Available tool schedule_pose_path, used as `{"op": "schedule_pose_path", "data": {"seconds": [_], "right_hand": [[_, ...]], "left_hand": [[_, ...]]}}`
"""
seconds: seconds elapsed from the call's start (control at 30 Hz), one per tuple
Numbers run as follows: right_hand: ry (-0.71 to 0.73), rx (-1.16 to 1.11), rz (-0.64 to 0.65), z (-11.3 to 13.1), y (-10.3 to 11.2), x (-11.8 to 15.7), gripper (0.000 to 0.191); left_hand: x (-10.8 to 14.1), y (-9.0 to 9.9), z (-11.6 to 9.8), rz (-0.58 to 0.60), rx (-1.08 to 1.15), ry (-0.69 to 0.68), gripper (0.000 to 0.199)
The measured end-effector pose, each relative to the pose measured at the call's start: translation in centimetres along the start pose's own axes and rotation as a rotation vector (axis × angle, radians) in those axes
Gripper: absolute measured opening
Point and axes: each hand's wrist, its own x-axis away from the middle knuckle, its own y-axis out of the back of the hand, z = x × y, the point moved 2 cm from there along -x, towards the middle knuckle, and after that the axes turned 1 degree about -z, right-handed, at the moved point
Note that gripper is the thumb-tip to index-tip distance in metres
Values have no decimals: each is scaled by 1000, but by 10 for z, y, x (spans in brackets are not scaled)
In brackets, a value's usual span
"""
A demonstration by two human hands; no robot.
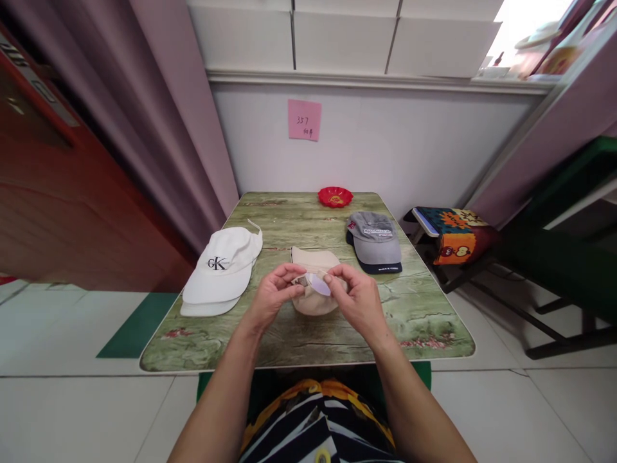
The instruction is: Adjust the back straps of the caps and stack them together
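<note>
A beige baseball cap [315, 305] is held between both hands over the front middle of the table, its brim pointing away from me. My left hand [276, 292] pinches the edge at the cap's left, beside a small label. On the other side, my right hand [355, 296] grips the edge with thumb and fingers. A pale purple-white patch shows in the gap between the hands. To the left lie white caps [219, 270], one brim over another, the upper with black "CK" lettering. Grey caps [375, 238] with a dark brim beneath lie at the right.
The table [289, 222] has a green wood-grain top. At its back stands a red scalloped dish [335, 197]. A pink note [304, 120] is stuck on the wall behind. Right of the table are a patterned cloth [456, 235] and a dark green chair [554, 257].
</note>
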Motion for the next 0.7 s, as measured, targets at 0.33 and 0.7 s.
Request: {"op": "schedule_pose_path", "data": {"seconds": [0.33, 0.7], "right_hand": [[24, 68, 55, 3, -6, 2, 23], [-3, 56, 64, -1, -7, 2, 24]], "left_hand": [[2, -10, -9, -1, -66, -16, 29], [1, -12, -9, 23, -116, -16, 30]]}}
